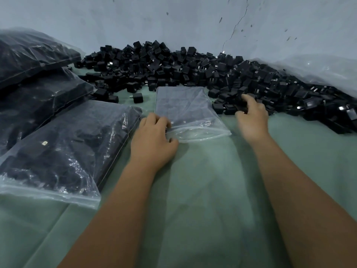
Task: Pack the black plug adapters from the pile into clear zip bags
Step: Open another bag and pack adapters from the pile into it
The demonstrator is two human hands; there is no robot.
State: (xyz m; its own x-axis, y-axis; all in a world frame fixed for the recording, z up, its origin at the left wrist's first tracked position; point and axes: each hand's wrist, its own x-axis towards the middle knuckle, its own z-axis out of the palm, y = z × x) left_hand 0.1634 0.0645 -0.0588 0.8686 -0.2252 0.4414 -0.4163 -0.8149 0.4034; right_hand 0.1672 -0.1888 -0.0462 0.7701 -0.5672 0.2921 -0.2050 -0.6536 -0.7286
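From the head view, my left hand point(152, 138) sits at the mouth of an empty clear zip bag point(185, 111) that lies flat on the green surface point(202, 190). Its fingers point(161, 120) are curled over the near-left corner of the opening and seem to pinch the plastic there; how far the mouth is actually parted I cannot tell.

My right hand point(251, 117) is at the near edge of the pile of black plug adapters point(173, 68), which spreads beyond both sets of fingers and runs on to the right of them. Its fingers are curled around one or more adapters, but the hand is motion-blurred, so I cannot tell how many, or whether the grasp is firm.

To the left of my left fingers lie filled bags point(58, 146), stacked one behind another, with loose plastic sheeting point(316, 70) beyond the pile on the right.

The risks, as I judge them:
- The bag mouth may stay collapsed, since only one corner is held, and adapters would catch on the lip.
- A loose handful could shed adapters between pile and bag.
- Prongs could snag or pierce the thin film.
- Pulling from the pile's edge may send neighbouring adapters sliding onto the bag.
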